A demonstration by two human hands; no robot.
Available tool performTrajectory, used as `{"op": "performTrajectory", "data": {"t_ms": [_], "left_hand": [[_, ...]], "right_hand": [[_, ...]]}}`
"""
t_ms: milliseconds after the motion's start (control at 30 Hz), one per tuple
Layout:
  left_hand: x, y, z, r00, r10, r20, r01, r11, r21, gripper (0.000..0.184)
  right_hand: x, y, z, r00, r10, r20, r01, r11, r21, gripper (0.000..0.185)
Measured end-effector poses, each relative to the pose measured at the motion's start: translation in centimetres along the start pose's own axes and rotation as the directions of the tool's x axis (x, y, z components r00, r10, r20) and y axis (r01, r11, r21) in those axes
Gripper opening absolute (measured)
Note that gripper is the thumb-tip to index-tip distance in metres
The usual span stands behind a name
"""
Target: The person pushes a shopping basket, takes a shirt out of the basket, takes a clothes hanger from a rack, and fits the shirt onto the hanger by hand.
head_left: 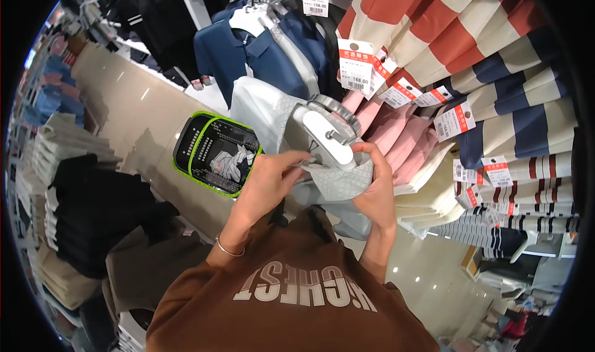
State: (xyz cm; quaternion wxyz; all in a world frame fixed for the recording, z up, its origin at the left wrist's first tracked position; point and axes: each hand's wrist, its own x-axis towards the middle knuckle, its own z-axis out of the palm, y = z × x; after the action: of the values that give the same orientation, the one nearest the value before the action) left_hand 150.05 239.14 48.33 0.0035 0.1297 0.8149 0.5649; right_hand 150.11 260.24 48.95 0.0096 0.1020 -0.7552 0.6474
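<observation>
A light grey garment with a diamond-like pattern (338,183) hangs on a broad white hanger (322,132) in front of my chest. My left hand (269,181), a bracelet on its wrist, is closed with thumb and fingers pinching the garment's edge near the neck opening. On the other side, my right hand (377,191) grips the garment's shoulder by the hanger's end, its thumb near the hanger. The hanger's metal hook lies close to a round grey rail end (339,111). Part of the garment drapes out of sight below my hands.
A black shopping basket with a green rim (218,194) stands on the floor at left, holding grey and white items. Navy polo shirts (223,48) hang ahead. Striped tops (508,119) and pink garments (406,141) with price tags hang close on the right. Dark clothes (99,209) line the left.
</observation>
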Motion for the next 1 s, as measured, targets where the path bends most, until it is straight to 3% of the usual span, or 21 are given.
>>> {"op": "performTrajectory", "data": {"t_ms": [67, 167, 400, 567, 900, 1000], "left_hand": [[0.1, -0.4, -0.1, 0.995, -0.102, -0.023, 0.096, 0.979, -0.177, 0.022], [0.0, -0.9, -1.2, 0.988, -0.130, 0.080, 0.139, 0.982, -0.127, 0.022], [0.4, -1.8, -1.6, 0.994, -0.057, 0.094, 0.077, 0.970, -0.232, 0.020], [0.5, -1.6, -1.5, 0.990, 0.027, 0.139, 0.014, 0.957, -0.291, 0.019], [1.0, -0.4, -1.8, 0.914, 0.036, 0.404, 0.186, 0.848, -0.496, 0.016], [1.1, -0.9, -1.3, 0.904, 0.052, 0.425, 0.230, 0.778, -0.584, 0.013]], "right_hand": [[-0.3, -0.4, 0.7, 0.999, 0.021, -0.037, -0.021, 1.000, 0.014, 0.053], [-0.8, -0.4, 1.7, 0.995, 0.050, -0.082, -0.049, 0.999, 0.015, 0.055], [-1.3, -0.9, 2.4, 0.997, 0.004, -0.080, -0.012, 0.995, -0.096, 0.063], [-0.9, -0.2, 2.5, 0.994, 0.037, -0.106, -0.039, 0.999, -0.009, 0.062], [0.3, 0.9, 3.7, 0.968, 0.201, -0.150, -0.132, 0.917, 0.376, 0.040], [0.8, 2.0, 4.1, 0.971, 0.180, -0.157, -0.152, 0.973, 0.174, 0.036]]}}
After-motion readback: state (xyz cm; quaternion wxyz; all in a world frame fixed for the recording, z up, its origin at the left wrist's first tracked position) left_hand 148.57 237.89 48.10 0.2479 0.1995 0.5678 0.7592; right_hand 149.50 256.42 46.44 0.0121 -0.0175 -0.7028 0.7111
